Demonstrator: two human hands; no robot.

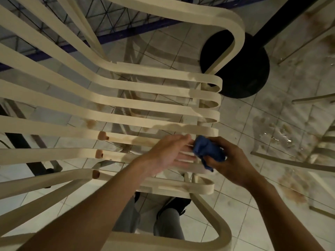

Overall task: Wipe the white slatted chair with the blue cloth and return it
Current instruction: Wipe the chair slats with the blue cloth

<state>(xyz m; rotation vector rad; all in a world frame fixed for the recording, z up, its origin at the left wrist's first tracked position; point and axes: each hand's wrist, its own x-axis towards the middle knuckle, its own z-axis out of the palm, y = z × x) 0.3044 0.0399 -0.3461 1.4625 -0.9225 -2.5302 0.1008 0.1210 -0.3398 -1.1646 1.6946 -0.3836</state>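
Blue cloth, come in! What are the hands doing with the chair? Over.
Left hand open, flat on the slats. Right hand grips blue cloth, bunched, over white slatted chair seat. Black round base beyond, apart from hands.

Pale square floor tiles spread below me in dim, yellowish light, blotched with brown stains and a glistening wet patch to my right. A round black base carries a dark post rising out of view. Wire mesh in a blue frame runs along the far side. Pale furniture rails crowd the right edge.
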